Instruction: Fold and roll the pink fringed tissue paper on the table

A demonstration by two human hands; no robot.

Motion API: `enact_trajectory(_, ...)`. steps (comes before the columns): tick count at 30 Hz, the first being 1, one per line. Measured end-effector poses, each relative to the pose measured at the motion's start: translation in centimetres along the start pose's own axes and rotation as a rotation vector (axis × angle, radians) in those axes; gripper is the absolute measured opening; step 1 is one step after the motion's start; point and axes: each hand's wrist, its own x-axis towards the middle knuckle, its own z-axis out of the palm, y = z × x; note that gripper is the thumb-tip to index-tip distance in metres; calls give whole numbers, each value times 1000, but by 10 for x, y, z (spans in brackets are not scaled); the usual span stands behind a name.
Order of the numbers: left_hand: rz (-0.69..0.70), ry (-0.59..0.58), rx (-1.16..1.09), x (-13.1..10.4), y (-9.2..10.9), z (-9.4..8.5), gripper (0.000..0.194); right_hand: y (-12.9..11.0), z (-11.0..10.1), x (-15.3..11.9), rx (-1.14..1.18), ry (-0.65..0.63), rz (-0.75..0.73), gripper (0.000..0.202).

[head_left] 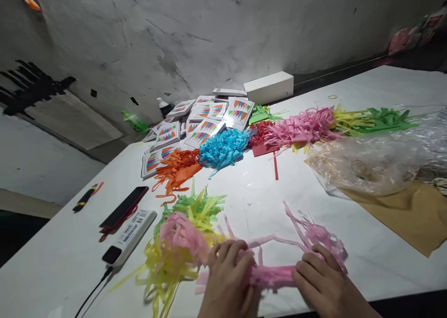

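My left hand [228,280] and my right hand [323,283] rest on the white table [265,197] near its front edge. Both grip one bundle of pink fringed tissue paper [270,275] stretched between them, its loose strips fanning up past my right hand. Just left of my left hand lies a pile of pink, yellow and light green fringed paper [181,241].
Piles of fringed paper run across the table: orange [176,169], blue [223,148], red and pink [296,127], yellow and green [377,120]. Printed packets [202,118] and a white box [268,86] sit at the back. A phone [124,206], power bank [131,236], clear plastic bag [377,157] and brown paper [415,213] lie nearby.
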Motion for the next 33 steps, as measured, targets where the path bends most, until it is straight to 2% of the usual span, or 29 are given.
enact_trajectory(2,27,10,85,-4,-5,-9,34,0,0,-2,-19,21,1,40)
enact_trajectory(4,201,37,158,-4,1,-6,48,-2,0,-1,-40,49,-2,41)
enact_trajectory(6,342,101,152,0,16,9,40,-6,1,1,-41,57,-7,42)
enact_trajectory(7,340,146,105,2,26,19,30,-8,1,1,-38,62,-12,43)
enact_trajectory(8,270,251,28,4,34,29,28,-9,1,2,-36,68,-15,43)
enact_trajectory(9,220,296,-45,5,41,37,38,-10,1,1,-35,72,-13,43)
enact_trajectory(12,140,220,-110,2,47,49,40,-8,0,-5,-29,83,44,45)
enact_trajectory(16,57,211,-63,-9,37,44,19,-4,-1,-15,23,122,168,40)
enact_trajectory(24,-130,132,-6,-2,41,41,17,-10,5,-9,-59,118,377,26)
enact_trajectory(26,-73,128,-4,2,39,38,17,-10,6,-7,-49,121,359,27)
enact_trajectory(30,222,150,-7,9,30,32,20,-7,4,-6,10,113,105,40)
enact_trajectory(33,321,193,13,6,29,33,15,-7,-2,-4,2,96,38,37)
